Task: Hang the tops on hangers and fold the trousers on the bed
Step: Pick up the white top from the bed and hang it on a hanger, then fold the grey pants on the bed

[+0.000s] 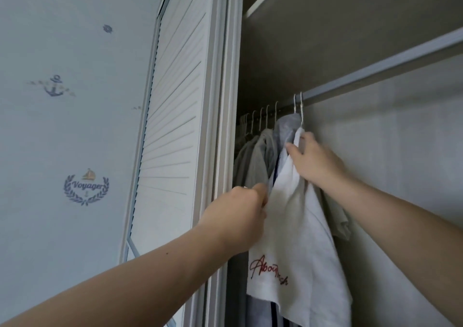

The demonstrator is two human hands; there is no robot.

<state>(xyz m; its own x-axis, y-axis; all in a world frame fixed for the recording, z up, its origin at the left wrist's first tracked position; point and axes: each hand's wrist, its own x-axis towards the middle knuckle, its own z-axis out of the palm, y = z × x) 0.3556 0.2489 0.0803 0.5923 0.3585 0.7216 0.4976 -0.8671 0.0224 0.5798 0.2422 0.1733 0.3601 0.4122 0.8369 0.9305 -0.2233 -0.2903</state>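
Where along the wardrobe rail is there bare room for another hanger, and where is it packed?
Free: the rail right of the hook carrying the white top, bare to the picture's edge, back panel behind it. Crowded: left of that top, hanger hooks and grey garments bunch toward the door frame.

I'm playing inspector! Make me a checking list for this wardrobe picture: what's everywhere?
Surface: no bed in view; the rail carries the hangers.
Job's things: white top with red writing, on a hanger hooked on the rail; no trousers seen.
Clutter: grey tops hanging to its left on more hangers.
Grippers: left hand grips the white top's left edge; right hand holds it near the collar.
Cables: nothing seen.
Surroundings: louvred door, wallpaper with anchors, shelf above the rail.
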